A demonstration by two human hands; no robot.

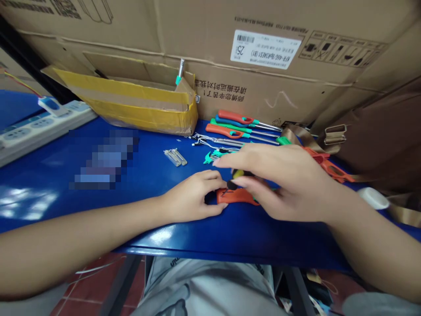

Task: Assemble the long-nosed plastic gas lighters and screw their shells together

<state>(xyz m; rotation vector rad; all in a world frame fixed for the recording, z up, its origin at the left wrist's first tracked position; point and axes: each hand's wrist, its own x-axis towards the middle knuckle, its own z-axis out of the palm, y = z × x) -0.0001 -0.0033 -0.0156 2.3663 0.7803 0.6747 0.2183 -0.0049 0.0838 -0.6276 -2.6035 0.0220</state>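
An orange long-nosed lighter body lies on the blue table, its far end hidden under my right hand. My left hand pinches the lighter's left end between thumb and fingers. Above it, my right hand is closed on a screwdriver with a black and yellow handle, tip pointing down at the orange body. Just behind the hands lie green plastic parts and thin white wires. Two small clear fluid tanks rest behind my left hand.
Several finished-looking lighters lie at the back. Orange shell pieces and a white rounded object are at right. A yellow-taped cardboard box and a power strip stand at left. Large cardboard walls the back.
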